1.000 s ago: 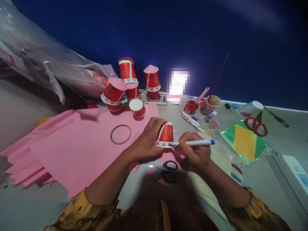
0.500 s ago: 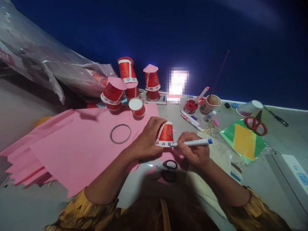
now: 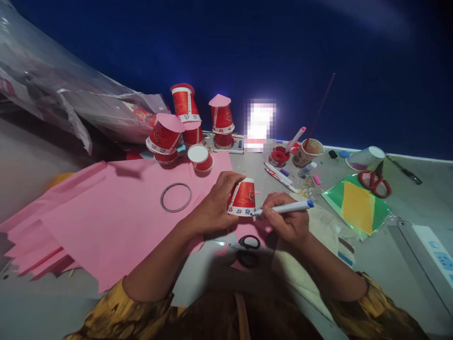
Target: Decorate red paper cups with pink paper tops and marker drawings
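Note:
Upside down in my left hand (image 3: 219, 200) is a red paper cup (image 3: 245, 196), its white rim facing down and marked with small blue and red shapes. My fingers wrap its left side and base. A white marker with a blue end (image 3: 292, 207) is pinched in my right hand (image 3: 290, 224), its tip at the right part of the cup's rim. Below the cup, black-handled scissors (image 3: 249, 242) lie on the table beside scraps of pink paper. A grey ring (image 3: 176, 197) rests on pink paper sheets (image 3: 116, 212) to the left.
Stacked red cups with pink tops (image 3: 165, 134) stand at the back left, near a lone upturned cup (image 3: 200, 158). Behind my right hand are a paint jar (image 3: 279, 157), a cup with a brush (image 3: 307, 153) and loose markers (image 3: 279, 177). Red-handled scissors (image 3: 374, 184) lie at right.
The marker tip has shifted very slightly along the cup's rim, and the marker's blue end has risen a little. Both hands keep their hold. The whole view has moved slightly.

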{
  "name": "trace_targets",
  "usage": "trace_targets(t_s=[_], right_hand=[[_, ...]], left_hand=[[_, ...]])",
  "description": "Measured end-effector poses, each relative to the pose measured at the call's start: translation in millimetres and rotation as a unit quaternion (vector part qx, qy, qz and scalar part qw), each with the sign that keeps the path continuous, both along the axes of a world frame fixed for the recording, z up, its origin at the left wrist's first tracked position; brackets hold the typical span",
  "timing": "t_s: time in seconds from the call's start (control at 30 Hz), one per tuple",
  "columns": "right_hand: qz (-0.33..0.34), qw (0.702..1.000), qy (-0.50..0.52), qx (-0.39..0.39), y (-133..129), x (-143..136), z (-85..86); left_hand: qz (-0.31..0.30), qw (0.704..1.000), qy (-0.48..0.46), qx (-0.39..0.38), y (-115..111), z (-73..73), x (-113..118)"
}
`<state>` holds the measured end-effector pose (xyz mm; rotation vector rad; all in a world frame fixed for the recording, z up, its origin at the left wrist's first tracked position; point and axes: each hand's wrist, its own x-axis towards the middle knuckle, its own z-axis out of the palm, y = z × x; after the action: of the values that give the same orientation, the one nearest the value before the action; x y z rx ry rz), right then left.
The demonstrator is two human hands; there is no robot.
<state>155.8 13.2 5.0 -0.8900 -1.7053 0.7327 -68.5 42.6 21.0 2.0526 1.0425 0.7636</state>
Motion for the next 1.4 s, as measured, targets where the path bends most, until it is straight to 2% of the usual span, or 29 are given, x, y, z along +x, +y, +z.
trace_targets(t_s=[0.3,0.47,0.7,0.9,1.4], right_hand=[[-0.005,1.0,-0.015,-0.008,0.1,0.6,-2.7],[0.001,1.0,-0.019,0.001,0.9,-0.9,-1.8],[-0.029,0.999,0.002,0.032,1.9,-1.8,2.3],[-0.004,0.999,-0.017,0.042,0.2,-5.1,2.5],[0.004,0.998,-0.034,0.061,0.6,-6.5,-0.3]], left_hand=[[-0.01,1.0,-0.019,-0.009,0.0,1.0,-1.0],[-0.001,1.0,0.004,-0.007,-0.6,0.5,-0.2],[0.011,0.998,0.055,0.018,-1.6,-2.2,0.7],[0.009,0.998,0.06,0.019,-3.1,0.3,1.6],[-0.005,0.997,0.064,0.032,-3.6,0.1,4.3]])
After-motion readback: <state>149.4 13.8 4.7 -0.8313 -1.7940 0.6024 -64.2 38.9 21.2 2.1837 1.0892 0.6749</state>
